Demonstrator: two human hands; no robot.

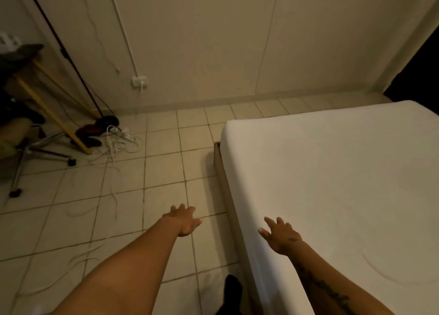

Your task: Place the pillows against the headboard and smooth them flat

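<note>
A bed with a white fitted sheet (332,172) fills the right side of the head view, on a low wooden frame (223,179). No pillow or headboard shows in this frame. My left hand (184,219) is stretched out over the tiled floor beside the bed, fingers spread and holding nothing. My right hand (281,235) hovers over the mattress's near left edge, fingers apart, also holding nothing. Whether it touches the sheet I cannot tell.
Beige tiled floor (154,172) lies left of the bed. A tangle of white cables (116,139) and dark shoes (91,131) sit near the wall. An office chair base (35,153) and yellow wooden legs (52,115) stand at far left. A dark foot (232,288) shows below.
</note>
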